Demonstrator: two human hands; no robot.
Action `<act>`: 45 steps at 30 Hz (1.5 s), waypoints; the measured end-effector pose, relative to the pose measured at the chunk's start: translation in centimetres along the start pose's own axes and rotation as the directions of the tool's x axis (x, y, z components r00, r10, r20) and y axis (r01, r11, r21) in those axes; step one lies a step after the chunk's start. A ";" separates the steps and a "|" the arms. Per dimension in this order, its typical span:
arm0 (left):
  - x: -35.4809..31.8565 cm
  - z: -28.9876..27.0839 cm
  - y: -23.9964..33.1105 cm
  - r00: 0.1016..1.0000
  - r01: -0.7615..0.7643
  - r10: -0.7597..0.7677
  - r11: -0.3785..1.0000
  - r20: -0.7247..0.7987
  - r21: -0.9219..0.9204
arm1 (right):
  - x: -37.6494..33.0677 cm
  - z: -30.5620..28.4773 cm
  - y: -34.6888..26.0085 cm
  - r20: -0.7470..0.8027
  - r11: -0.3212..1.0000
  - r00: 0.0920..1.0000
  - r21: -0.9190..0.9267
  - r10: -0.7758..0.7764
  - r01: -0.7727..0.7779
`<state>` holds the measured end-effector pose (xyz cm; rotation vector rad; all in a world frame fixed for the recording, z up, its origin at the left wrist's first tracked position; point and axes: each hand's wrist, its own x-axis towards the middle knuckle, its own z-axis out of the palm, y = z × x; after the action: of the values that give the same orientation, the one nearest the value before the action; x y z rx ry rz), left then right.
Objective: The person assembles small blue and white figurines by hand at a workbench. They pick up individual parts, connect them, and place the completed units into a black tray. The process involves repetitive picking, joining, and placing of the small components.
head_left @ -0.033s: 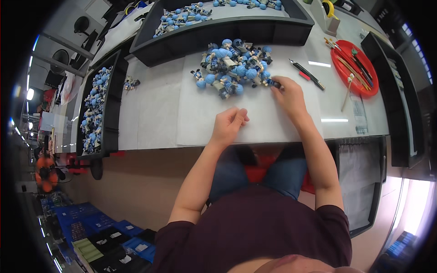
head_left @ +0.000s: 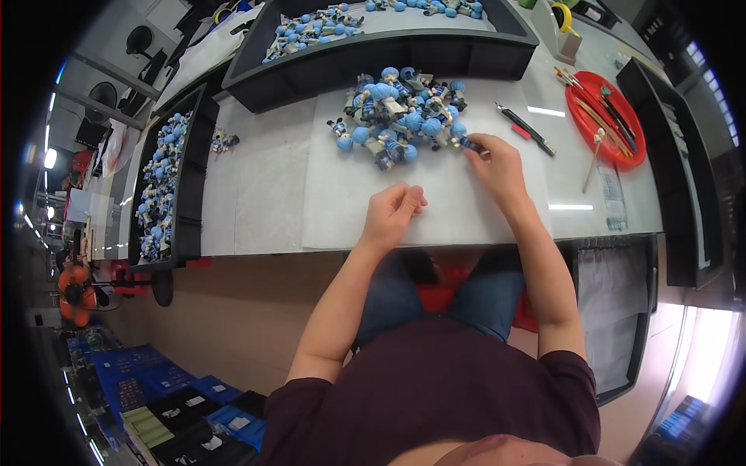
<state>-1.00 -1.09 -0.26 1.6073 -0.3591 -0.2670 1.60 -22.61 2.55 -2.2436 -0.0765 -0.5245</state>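
Observation:
A pile of small blue-headed toy figures [head_left: 400, 116] lies on a white sheet [head_left: 342, 194] on the table. My right hand [head_left: 496, 165] reaches to the pile's right edge, its fingertips pinched on one small blue figure [head_left: 466, 143]. My left hand [head_left: 396, 208] rests on the sheet below the pile with its fingers curled together. I cannot see anything in it.
A long black tray [head_left: 388, 58] with more figures stands behind the pile, and another black tray [head_left: 190, 179] of figures stands at the left. A red round dish [head_left: 579, 116] with tools, a black-and-red pen-like tool [head_left: 524, 128], a wooden stick [head_left: 594, 155] and a black bin [head_left: 676, 171] are on the right.

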 end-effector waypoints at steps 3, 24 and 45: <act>0.2 0.3 0.3 1.000 -0.010 0.009 0.998 -0.023 -0.064 | -2.1 -0.8 -1.2 0.042 0.941 0.969 0.234 0.243 -0.246; 1.5 1.4 0.5 0.996 0.030 -0.081 0.741 -0.044 -0.671 | -7.6 2.3 -4.6 0.278 0.590 0.943 0.736 0.184 -0.332; 1.5 1.2 1.1 0.990 0.095 -0.140 0.729 -0.011 -0.677 | -7.8 2.6 -4.5 0.253 0.554 0.947 0.767 0.201 -0.322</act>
<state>-0.12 -2.78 0.79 0.9033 -0.0826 -0.3929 -5.62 -16.82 1.12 -1.3343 -0.0327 -0.1044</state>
